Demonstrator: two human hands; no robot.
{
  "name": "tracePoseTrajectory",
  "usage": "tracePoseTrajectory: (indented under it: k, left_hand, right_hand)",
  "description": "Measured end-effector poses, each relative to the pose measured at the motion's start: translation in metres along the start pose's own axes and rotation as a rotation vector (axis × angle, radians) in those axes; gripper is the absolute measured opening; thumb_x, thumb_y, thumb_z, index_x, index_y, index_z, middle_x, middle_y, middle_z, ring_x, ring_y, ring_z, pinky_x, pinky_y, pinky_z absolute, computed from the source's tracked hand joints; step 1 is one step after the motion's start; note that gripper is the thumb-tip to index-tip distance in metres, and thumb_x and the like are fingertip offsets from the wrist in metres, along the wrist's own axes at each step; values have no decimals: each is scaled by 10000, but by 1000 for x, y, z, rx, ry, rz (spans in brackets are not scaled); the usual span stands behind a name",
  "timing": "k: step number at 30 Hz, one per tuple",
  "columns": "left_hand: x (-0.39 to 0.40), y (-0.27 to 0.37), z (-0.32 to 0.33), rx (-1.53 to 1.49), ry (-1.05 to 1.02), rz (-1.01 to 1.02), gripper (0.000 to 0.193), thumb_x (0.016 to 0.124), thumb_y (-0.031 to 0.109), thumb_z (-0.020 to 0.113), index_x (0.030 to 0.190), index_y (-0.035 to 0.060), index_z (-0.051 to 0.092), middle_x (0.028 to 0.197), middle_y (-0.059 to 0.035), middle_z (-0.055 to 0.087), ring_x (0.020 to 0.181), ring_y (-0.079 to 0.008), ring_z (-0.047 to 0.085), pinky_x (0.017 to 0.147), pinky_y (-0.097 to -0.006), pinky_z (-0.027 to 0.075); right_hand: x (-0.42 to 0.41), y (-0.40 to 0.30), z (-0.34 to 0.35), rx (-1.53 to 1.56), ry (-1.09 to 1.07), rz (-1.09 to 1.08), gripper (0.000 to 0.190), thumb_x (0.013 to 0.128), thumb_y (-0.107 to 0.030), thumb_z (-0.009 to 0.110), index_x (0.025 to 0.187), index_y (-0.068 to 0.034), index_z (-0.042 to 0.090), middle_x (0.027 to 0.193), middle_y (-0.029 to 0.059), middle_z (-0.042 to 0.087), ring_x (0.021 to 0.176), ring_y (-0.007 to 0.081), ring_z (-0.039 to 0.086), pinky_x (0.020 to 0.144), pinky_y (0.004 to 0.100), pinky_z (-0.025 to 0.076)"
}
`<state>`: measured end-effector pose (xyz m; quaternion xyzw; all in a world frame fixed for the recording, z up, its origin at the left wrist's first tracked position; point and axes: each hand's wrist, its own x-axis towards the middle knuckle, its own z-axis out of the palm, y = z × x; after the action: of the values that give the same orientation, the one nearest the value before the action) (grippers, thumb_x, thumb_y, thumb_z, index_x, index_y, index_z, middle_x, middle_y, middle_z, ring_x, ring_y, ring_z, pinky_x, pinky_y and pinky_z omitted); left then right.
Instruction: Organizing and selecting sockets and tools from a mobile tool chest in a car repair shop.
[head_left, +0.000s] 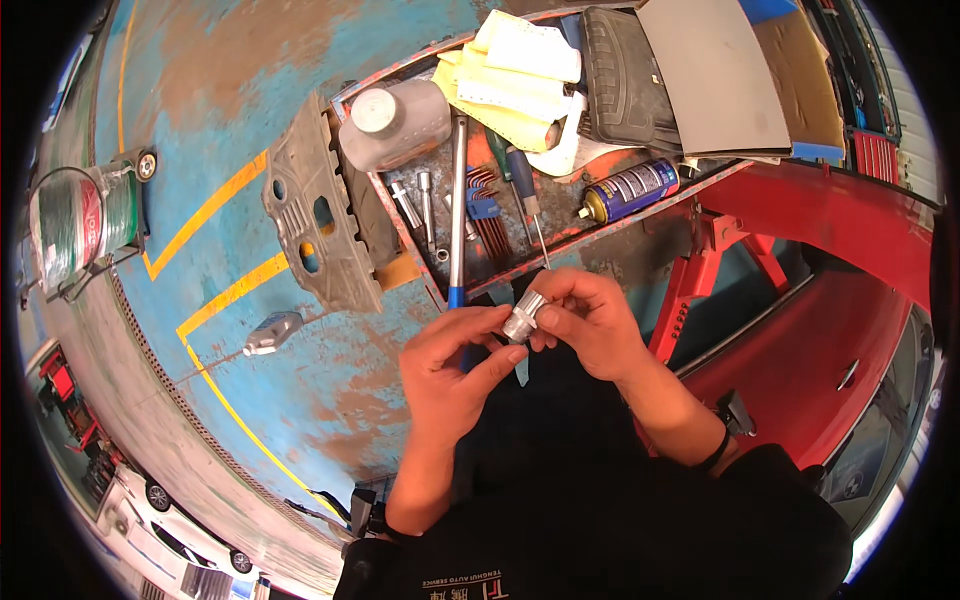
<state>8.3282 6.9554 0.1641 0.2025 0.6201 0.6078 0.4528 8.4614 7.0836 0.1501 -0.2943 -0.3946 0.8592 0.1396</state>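
A shiny metal socket is held between both hands, below the edge of a worn red tool cart. My left hand pinches its lower end with thumb and fingertips. My right hand grips the upper end between thumb and fingers. Close by, a long metal bar with a blue handle lies across the cart's edge. On the cart are a socket extension, a blue holder of hex keys, a screwdriver and a blue spray can.
A grey plastic jug, yellow and white papers, a black case and a cardboard box crowd the cart. A grey plastic cover leans left. A bottle lies on the floor; a red car stands right.
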Motion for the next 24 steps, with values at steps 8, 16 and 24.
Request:
tracePoseTrajectory:
  k: [8,16,24]
  left_hand:
    - [-9,7,8,63,107,189,338,703,-103,753,1027,-43,676,1080,-145,614,937,-189,614,815,-299,513]
    - [-17,-10,-12,234,88,119,279,719,-105,728,974,-8,672,1118,-137,603,1046,-208,580,894,-314,471]
    - [-15,-64,-51,454,314,-77,149,834,41,665,980,12,662,1034,-104,676,963,-229,643,804,-328,487]
  right_hand:
    - [-6,6,3,-47,-91,-150,143,952,-141,594,1012,-11,597,1048,118,561,729,110,564,596,218,441]
    - [6,25,1,-545,5,-109,91,883,-67,669,949,-16,631,902,62,594,737,124,577,645,267,467]
    - [68,97,-30,-1378,113,-304,113,817,-178,694,866,-76,698,831,60,626,814,278,622,679,393,499]
